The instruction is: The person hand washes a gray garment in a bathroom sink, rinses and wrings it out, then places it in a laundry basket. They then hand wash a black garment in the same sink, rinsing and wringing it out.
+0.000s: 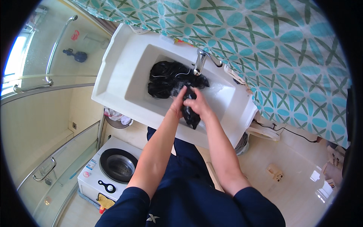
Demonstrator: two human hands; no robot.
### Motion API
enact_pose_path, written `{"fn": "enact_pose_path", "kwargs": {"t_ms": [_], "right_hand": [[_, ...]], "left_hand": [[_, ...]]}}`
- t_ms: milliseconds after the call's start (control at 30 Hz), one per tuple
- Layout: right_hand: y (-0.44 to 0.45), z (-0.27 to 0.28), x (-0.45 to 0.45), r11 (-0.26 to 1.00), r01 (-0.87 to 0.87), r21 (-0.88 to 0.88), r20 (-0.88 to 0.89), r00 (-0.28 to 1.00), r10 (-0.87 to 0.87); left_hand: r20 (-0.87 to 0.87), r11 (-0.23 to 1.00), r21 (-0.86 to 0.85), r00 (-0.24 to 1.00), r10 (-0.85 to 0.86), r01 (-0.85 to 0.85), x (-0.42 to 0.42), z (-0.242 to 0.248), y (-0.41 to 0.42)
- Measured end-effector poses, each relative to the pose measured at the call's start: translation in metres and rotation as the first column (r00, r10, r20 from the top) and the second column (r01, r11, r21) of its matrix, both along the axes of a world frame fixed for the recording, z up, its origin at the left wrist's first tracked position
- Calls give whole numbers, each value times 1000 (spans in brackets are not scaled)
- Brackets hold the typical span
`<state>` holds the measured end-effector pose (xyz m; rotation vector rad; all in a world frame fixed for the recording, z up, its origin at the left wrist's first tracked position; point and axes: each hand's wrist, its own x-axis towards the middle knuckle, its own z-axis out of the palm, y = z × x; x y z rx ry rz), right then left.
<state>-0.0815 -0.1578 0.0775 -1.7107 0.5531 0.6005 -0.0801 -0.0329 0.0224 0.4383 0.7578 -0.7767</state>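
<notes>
A wet black garment with thin white piping lies bunched in a white sink basin. Both hands are on the part of it nearest me, under the chrome faucet. My left hand presses that bunched black cloth from the left, fingers partly hidden. From the right, my right hand grips the same cloth, thumb across it. A wet end of the cloth hangs down between my wrists. Water splashes about my fingertips, and pale suds or water cover the basin's right side.
A teal-patterned curtain hangs close behind the faucet. A front-loading washing machine stands at lower left, beside the glass shower enclosure. A basin of laundry sits left below the sink. A cable runs at right.
</notes>
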Motion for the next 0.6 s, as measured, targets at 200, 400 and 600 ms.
{"fn": "enact_pose_path", "kwargs": {"t_ms": [200,400,600], "right_hand": [[9,68,-31,941,-319,-112,362,869,338],[10,-12,9,850,49,-525,270,956,112],[-34,-20,-4,658,-260,-707,-98,957,273]], "left_hand": [[6,849,-495,977,213,-182,32,-44,5],[167,899,435,985,-40,-38,-2,-20,2],[225,912,398,953,-203,100,-18,43,32]]}}
